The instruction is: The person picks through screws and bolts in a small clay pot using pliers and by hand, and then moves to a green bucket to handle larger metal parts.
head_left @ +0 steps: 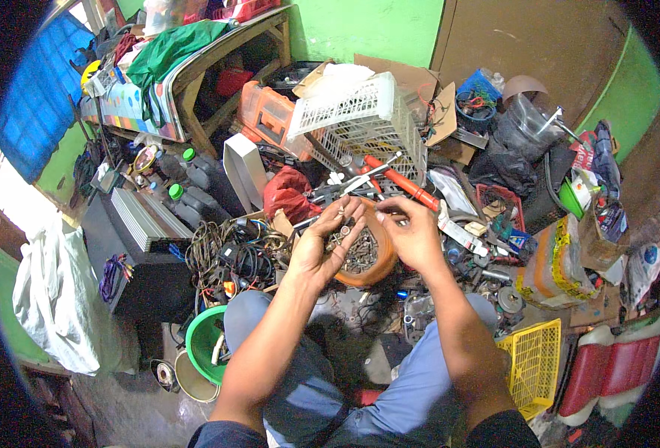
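Over an orange-brown bowl (365, 279) filled with small metal hardware (361, 258), both of my hands are raised. My left hand (324, 240) is turned palm up with its fingers stretched out, and a few small metal parts (345, 231) lie on the palm and fingers. To the right of it, above the bowl's right rim, my right hand (417, 233) has its thumb and fingers drawn together. Whatever is between those fingertips is too small to make out.
Tangled cables (222, 250) lie left of the bowl, near a green basin (203, 343). Behind it stand a white plastic crate (352, 108), a red-orange tool (405, 183) and an orange case (264, 112). At right are a taped carton (556, 265) and a yellow basket (533, 362).
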Demonstrator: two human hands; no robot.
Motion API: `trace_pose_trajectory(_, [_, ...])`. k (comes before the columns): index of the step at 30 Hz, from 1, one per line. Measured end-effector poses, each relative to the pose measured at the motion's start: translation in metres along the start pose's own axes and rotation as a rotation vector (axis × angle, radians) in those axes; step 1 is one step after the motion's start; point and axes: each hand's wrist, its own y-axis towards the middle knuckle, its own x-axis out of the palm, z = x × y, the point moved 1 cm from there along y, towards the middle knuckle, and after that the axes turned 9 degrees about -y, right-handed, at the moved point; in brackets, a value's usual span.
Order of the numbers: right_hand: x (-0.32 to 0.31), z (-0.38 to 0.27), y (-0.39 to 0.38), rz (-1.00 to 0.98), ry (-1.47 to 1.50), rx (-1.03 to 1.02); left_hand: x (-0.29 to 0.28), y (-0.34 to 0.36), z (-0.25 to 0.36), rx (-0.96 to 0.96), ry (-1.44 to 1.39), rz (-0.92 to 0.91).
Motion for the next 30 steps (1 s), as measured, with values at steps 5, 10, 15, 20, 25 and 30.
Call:
trace_pose_trajectory(5, [-0.001,-0.024,-0.009,0.002,-0.133,-0.226,0.005,0.0,-0.001,-0.011,-0.085,0.086])
trace_pose_trajectory(10, [0.002,-0.026,-0.015,-0.085,-0.164,-0.45,-0.01,0.003,0.003,-0.099,-0.118,-0.037])
trace_pose_trajectory(15, [0.006,-0.02,-0.015,-0.073,-0.226,-0.484,-0.013,0.007,-0.002,-0.073,-0.071,0.076])
trace_pose_trajectory(20, [0.003,-0.027,-0.015,-0.044,-0.276,-0.494,-0.01,0.005,-0.005,-0.093,-0.04,0.043])
trace_pose_trajectory(25, [0.001,-0.022,-0.015,-0.04,-0.313,-0.478,-0.003,0.003,-0.01,-0.069,0.045,0.188])
trace_pose_trajectory(30, [0.002,-0.02,-0.008,-0.062,0.088,-0.154,0.006,-0.002,-0.008,-0.056,-0.039,0.18])
